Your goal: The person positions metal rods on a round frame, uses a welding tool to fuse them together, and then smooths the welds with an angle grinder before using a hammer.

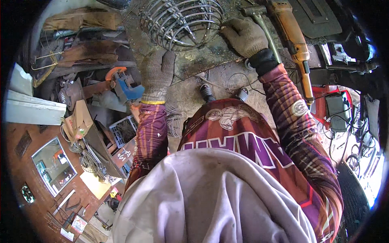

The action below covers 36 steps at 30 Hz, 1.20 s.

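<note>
A round cage of bent steel rods (pixel 184 20) lies on the dark workbench at the top centre. My left hand (pixel 158 75), in a grey knitted glove with a yellow cuff edge, reaches its near left rim. The fingers there are stretched out, with the tips beside the lowest rods. On the cage's right side, my gloved right hand (pixel 245 36) is closed, its bent fingertips at the outer rod. What the undersides of both hands touch is hidden. Just right of that hand lies a hammer (pixel 265 30) with a metal handle.
An orange power tool (pixel 295 40) with a long body lies right of the hammer. At left are a blue clamp-like tool (pixel 127 87) and stacked brown metal pieces (pixel 87 52). A reddish-brown surface (pixel 24 166) holds a mirror (pixel 54 166) and hand tools. Cables cross the floor below the bench.
</note>
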### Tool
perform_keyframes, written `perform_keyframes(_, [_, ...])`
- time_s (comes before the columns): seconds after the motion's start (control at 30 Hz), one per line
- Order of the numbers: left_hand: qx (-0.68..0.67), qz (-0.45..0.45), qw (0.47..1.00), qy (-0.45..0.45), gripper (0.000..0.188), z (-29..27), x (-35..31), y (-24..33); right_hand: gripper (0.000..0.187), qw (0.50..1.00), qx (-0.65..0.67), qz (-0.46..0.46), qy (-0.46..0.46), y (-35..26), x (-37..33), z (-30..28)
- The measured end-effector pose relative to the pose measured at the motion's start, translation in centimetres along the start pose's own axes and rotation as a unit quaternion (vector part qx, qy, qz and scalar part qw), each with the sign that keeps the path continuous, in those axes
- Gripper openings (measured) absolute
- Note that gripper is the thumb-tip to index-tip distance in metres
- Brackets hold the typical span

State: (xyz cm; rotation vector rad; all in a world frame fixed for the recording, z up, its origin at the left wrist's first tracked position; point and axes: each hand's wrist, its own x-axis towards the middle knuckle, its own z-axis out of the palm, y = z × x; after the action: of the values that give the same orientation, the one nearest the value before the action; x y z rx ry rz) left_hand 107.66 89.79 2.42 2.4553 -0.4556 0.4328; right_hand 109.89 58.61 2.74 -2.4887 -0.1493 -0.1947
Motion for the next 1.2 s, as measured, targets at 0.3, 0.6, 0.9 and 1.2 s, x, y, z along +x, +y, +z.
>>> perform_keyframes(0.3, [0.005,-0.099,0.993,-0.072,0.028,-0.8,0.7,1.9,0.039,1.0,-0.013,0.004,-0.012,-0.5,-0.1,-0.2])
perform_keyframes(0.6, [0.094,-0.006,0.995,-0.013,0.034,0.0,0.4,1.1,0.039,0.999,-0.047,-0.003,-0.015,-1.0,-0.4,0.1])
perform_keyframes(0.9, [0.082,-0.052,0.994,-0.046,0.032,0.1,0.5,1.1,0.04,0.997,-0.062,0.005,-0.051,-1.0,-0.3,-0.1])
perform_keyframes(1.2, [0.018,-0.101,0.99,-0.096,0.038,-0.5,0.3,0.5,0.039,0.999,-0.036,0.028,-0.028,-1.3,0.0,-0.1])
